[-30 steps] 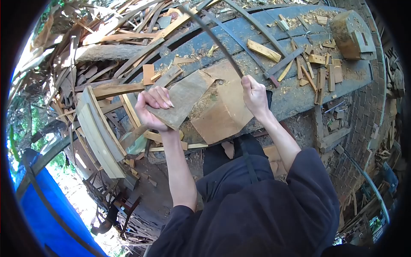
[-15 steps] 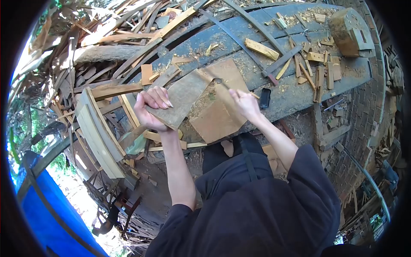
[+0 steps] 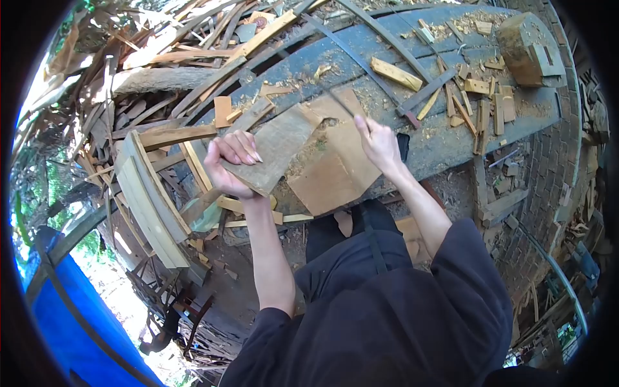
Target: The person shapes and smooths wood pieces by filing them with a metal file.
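Note:
My left hand [image 3: 233,164] is closed on the near-left edge of a grey-brown wooden board [image 3: 274,145], which is tilted over the bench. My right hand [image 3: 382,147] is wrapped round the end of a thin dark tool [image 3: 343,103]; motion blurs it, so I cannot tell its kind. The tool points away and to the left, over the far part of a brown flat panel [image 3: 329,177]. Wood chips and dust lie on this panel beside the board's right edge. A small black object [image 3: 403,146] sits on the bench, partly behind my right hand.
The dark plank bench [image 3: 451,145] carries shavings, offcuts [image 3: 396,73] and a long metal-looking bar [image 3: 351,51]. A log block [image 3: 525,48] stands at its far right end. Scrap wood [image 3: 148,80] is piled at left, near curved slats [image 3: 151,200]. A blue tarp [image 3: 71,316] hangs lower left.
My right hand has moved slightly up and to the right, lifting the tool's tip from near the board's edge to farther out. My left hand and the board stay in place.

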Action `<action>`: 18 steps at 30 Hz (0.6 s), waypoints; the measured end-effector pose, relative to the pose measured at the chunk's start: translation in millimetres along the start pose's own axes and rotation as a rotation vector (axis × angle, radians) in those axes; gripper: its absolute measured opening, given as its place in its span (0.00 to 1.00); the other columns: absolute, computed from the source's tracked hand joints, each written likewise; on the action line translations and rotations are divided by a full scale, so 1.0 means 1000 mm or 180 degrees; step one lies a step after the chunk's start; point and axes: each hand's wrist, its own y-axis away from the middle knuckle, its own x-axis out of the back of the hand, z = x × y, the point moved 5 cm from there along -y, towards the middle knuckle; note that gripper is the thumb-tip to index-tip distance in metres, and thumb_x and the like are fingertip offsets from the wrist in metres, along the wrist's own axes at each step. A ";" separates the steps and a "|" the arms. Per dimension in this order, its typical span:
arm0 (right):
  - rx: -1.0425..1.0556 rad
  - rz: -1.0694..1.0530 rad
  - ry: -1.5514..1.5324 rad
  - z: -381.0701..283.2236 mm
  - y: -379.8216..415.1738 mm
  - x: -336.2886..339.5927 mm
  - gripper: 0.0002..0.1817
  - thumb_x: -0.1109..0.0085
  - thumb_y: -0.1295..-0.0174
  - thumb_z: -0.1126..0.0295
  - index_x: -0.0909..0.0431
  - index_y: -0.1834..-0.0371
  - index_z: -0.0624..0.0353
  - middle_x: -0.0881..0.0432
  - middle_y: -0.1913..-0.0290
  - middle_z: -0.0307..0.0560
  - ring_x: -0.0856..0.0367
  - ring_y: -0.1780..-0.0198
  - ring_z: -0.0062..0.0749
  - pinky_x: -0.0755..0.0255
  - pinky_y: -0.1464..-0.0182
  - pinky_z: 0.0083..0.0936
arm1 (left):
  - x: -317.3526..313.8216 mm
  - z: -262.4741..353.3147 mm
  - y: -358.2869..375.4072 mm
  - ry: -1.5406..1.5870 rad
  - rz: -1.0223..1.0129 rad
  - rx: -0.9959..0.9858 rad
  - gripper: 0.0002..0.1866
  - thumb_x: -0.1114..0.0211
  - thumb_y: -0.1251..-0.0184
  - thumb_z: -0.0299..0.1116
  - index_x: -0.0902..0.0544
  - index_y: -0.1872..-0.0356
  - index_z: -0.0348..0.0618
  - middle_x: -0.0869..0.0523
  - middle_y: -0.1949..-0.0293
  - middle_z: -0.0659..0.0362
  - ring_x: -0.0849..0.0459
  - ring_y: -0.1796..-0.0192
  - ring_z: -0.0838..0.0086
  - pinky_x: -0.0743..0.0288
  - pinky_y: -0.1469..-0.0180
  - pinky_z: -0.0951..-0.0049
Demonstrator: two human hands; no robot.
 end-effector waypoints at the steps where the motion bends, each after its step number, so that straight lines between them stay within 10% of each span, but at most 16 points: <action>1: -0.0032 -0.0010 0.0014 -0.014 0.002 0.013 0.38 0.60 0.20 0.34 0.23 0.68 0.62 0.21 0.77 0.67 0.16 0.69 0.65 0.26 0.66 0.52 | -0.001 0.000 -0.001 -0.0007 0.0015 -0.0011 0.23 0.59 0.18 0.39 0.35 0.81 0.50 0.32 0.87 0.59 0.34 0.82 0.72 0.35 0.66 0.69; 5: 0.0134 0.0110 -0.0909 -0.003 0.017 -0.009 0.37 0.58 0.20 0.36 0.19 0.65 0.62 0.16 0.72 0.70 0.12 0.62 0.68 0.23 0.58 0.59 | 0.002 -0.001 0.000 0.0089 -0.0052 -0.0032 0.23 0.59 0.17 0.40 0.33 0.80 0.48 0.29 0.87 0.57 0.32 0.82 0.70 0.33 0.66 0.67; 7: -0.0142 -0.0620 0.0572 0.025 0.018 -0.046 0.37 0.57 0.20 0.36 0.19 0.66 0.62 0.16 0.72 0.68 0.12 0.63 0.66 0.23 0.60 0.57 | -0.001 -0.001 0.003 0.0043 -0.0067 -0.0080 0.23 0.59 0.17 0.40 0.33 0.80 0.49 0.30 0.87 0.58 0.32 0.82 0.70 0.33 0.66 0.67; 18: -0.0078 -0.0485 0.0288 0.026 0.020 -0.037 0.38 0.59 0.21 0.35 0.19 0.67 0.62 0.16 0.72 0.68 0.16 0.61 0.70 0.24 0.58 0.58 | 0.003 0.001 0.003 0.0057 -0.0072 -0.0093 0.24 0.59 0.17 0.40 0.33 0.80 0.49 0.30 0.87 0.58 0.33 0.82 0.70 0.33 0.66 0.67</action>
